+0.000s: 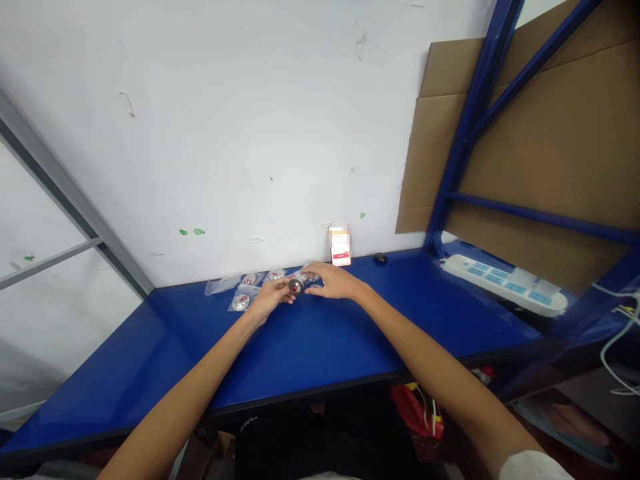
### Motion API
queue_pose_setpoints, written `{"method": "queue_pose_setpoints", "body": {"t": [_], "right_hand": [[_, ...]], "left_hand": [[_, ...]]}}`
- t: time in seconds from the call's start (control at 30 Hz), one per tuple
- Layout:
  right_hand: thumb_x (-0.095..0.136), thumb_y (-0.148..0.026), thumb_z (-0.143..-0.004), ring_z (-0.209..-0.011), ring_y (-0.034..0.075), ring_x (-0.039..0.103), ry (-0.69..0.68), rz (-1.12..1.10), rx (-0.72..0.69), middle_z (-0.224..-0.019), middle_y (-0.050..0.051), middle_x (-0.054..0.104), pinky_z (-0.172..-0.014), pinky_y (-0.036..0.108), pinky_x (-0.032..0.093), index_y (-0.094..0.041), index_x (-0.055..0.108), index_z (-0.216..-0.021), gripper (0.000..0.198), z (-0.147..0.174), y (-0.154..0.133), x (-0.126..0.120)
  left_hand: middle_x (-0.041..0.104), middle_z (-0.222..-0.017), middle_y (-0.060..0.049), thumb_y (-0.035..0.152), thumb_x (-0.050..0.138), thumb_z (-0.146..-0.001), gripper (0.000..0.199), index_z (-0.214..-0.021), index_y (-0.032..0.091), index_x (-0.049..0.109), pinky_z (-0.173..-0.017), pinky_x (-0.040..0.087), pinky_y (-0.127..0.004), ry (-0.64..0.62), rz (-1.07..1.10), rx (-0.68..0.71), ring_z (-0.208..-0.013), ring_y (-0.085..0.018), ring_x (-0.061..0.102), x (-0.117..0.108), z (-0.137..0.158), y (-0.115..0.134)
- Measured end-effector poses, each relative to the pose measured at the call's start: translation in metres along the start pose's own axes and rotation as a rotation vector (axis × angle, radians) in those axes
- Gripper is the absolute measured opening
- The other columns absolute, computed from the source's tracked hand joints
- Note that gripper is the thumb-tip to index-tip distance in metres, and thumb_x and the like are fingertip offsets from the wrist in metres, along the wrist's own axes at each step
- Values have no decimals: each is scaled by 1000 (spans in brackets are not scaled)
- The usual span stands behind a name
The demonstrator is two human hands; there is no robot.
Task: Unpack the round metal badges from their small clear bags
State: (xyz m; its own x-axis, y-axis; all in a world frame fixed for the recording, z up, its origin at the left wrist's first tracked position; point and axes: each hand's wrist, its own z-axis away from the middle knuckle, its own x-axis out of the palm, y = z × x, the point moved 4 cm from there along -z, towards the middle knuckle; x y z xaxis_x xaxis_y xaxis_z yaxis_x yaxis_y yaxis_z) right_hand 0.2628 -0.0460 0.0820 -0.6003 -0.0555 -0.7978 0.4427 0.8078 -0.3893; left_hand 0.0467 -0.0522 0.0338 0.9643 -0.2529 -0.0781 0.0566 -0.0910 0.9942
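My left hand point(271, 297) grips a small round disc point(296, 287) with a dark rim and a shiny, reddish centre, tilted toward me. To its right, my right hand point(334, 280) is open, thumb and fingers curved apart beside the disc. Clear plastic and a shiny piece show behind the right fingertips; whether they touch it I cannot tell. Left of my hands lie several similar silvery discs in clear plastic bags, among them one bagged disc point(241, 303) close to my left wrist and another point(276, 274) behind my left hand.
The blue table point(320, 353) meets a white wall. Against that wall leans a lit phone point(341, 245), with a small black object point(381, 258) to its right. A white power strip point(505, 283) lies at the right, by a blue metal frame point(463, 140) backed with cardboard point(555, 133).
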Motion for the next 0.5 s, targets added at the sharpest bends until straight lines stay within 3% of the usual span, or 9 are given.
{"method": "queue_pose_setpoints", "body": {"t": [0.13,0.3,0.5], "right_hand": [[85,-43,-86,-122,29,65,-16,-23,-51,-137,11,63,-98,40,55,-28,53,-150,73,0,-14,13],[78,-34,-92,-116,26,66,33,-21,-64,-128,7,67,-97,38,54,-28,61,-139,51,-2,-17,19],[82,-21,-85,-110,24,67,55,-26,-68,-120,7,70,-91,35,52,-24,65,-130,48,-3,-16,15]], "left_hand": [[72,-79,-6,40,85,-80,38,-103,12,73,-65,55,-27,-29,-34,37,-66,-15,66,5,1,6],[71,-76,-3,42,79,-86,32,-102,15,69,-63,53,-27,-66,-101,97,-63,-15,65,12,6,14],[70,-77,-4,50,75,-92,36,-102,16,69,-63,53,-27,-97,-145,109,-66,-16,66,13,8,14]]}}
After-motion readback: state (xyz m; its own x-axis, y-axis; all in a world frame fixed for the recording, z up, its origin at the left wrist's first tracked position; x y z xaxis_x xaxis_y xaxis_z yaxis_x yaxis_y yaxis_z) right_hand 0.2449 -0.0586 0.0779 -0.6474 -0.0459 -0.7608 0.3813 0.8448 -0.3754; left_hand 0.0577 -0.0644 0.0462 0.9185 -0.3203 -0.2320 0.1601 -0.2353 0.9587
